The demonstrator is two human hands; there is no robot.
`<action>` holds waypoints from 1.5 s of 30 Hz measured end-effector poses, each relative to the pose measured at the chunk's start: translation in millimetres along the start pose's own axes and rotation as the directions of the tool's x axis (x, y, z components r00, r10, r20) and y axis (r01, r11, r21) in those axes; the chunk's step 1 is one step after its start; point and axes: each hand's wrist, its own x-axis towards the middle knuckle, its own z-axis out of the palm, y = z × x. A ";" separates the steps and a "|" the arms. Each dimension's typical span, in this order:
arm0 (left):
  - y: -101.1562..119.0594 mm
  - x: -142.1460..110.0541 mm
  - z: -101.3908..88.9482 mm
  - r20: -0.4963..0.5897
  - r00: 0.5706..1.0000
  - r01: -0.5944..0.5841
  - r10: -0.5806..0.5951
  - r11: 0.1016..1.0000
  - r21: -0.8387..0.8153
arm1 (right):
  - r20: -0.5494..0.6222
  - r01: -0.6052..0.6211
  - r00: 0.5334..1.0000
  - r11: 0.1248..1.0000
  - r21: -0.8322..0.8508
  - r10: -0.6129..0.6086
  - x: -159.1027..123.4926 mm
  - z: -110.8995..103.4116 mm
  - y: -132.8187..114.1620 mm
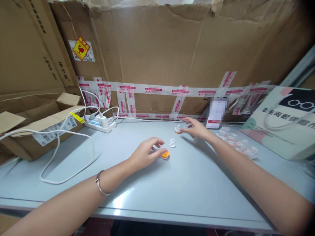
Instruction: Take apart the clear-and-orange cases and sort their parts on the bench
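Note:
My left hand (147,153) is over the middle of the table with its fingers curved and apart. Its thumb lies at the edge of a small round orange disc (165,154), which rests flat on the table. Farther back, my right hand (197,128) has its fingers spread. Its thumb is beside a small clear plastic piece with an orange base (177,128); whether they touch I cannot tell. Between the two hands lie small white openwork plastic parts (172,143).
Clear-wrapped small pieces (240,144) are heaped at right, before a paper bag (283,121). A phone (216,113) leans against the large cardboard (157,46) behind. On the left are a power strip (104,126), a looping white cable (93,154) and an open carton (27,144).

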 end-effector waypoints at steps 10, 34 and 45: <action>-5.4 4.1 -5.9 -0.007 1.000 -0.012 0.012 0.997 0.070 | 0.180 0.082 0.977 0.978 0.193 -0.118 7.3 34.2 -25.5; -20.9 8.3 4.9 0.179 0.984 -0.014 -0.022 0.981 0.195 | 0.523 0.226 0.820 0.971 0.079 -0.233 -67.7 14.9 -84.0; -18.3 7.9 4.8 0.223 0.975 -0.008 -0.025 0.989 0.147 | 0.599 0.287 0.724 0.939 0.190 -0.343 -68.0 15.0 -79.9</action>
